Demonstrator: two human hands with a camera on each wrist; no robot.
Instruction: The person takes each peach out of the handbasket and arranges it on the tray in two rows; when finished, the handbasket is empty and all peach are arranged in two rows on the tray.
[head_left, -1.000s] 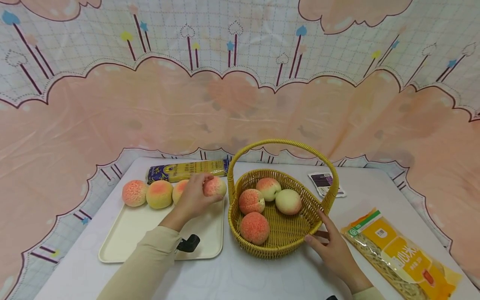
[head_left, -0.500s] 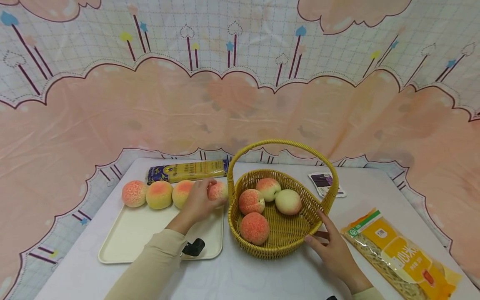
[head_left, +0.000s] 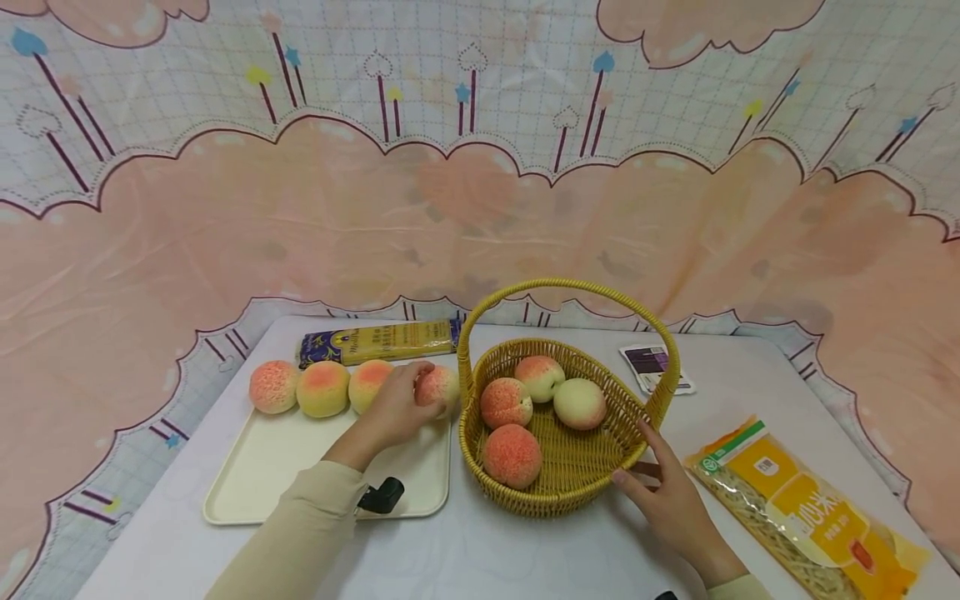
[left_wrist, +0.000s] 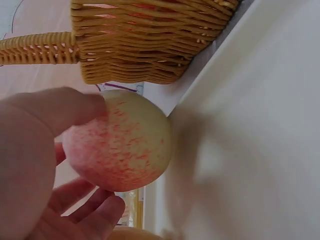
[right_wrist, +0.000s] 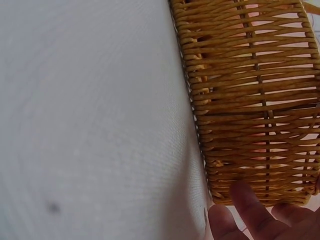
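My left hand (head_left: 395,406) has its thumb and fingers around a pink and cream peach (head_left: 437,387) at the tray's back right corner. In the left wrist view, the thumb lies on one side of this peach (left_wrist: 122,142) and the fingers sit by the other. A row of yellow-red peaches (head_left: 322,389) runs along the back of the cream tray (head_left: 255,475). Several peaches (head_left: 512,457) lie in the wicker basket (head_left: 573,467). Fingertips of my right hand (head_left: 667,508) touch the outside of the basket near its handle; the right wrist view shows them against the woven wall (right_wrist: 255,115).
Behind the tray lies a yellow and blue pasta packet (head_left: 382,342). A small purple and white packet (head_left: 652,368) is at the back right. On the right rests an orange bag of noodles (head_left: 806,508). The basket's tall handle (head_left: 566,283) arches above its rim.
My left hand and its peach have come slightly down and right, closer to the basket. A neighbouring peach shows more now. My right hand and the basket stay in place.
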